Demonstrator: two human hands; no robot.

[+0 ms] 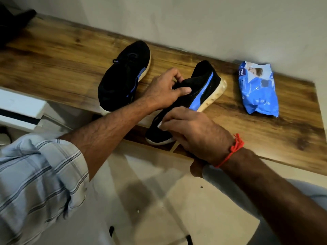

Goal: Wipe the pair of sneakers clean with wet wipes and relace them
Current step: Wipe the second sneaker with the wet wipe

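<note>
Nearest the camera, the right hand is curling its fingers around a small white wet wipe and pressing it onto the toe end of the near sneaker, which is lying tilted on the front edge of the table, its toe overhanging. Just beyond, the left hand is gripping the sneaker's collar, steadying it. To do this well, the left hand should be holding firm while the wipe is working in short strokes toward the stained pale sole at the heel, refolding to a clean face as it soils. Farther back, the second sneaker is waiting, apparently still laced; the blue wipes pack is lying to the right, near the wall.
</note>
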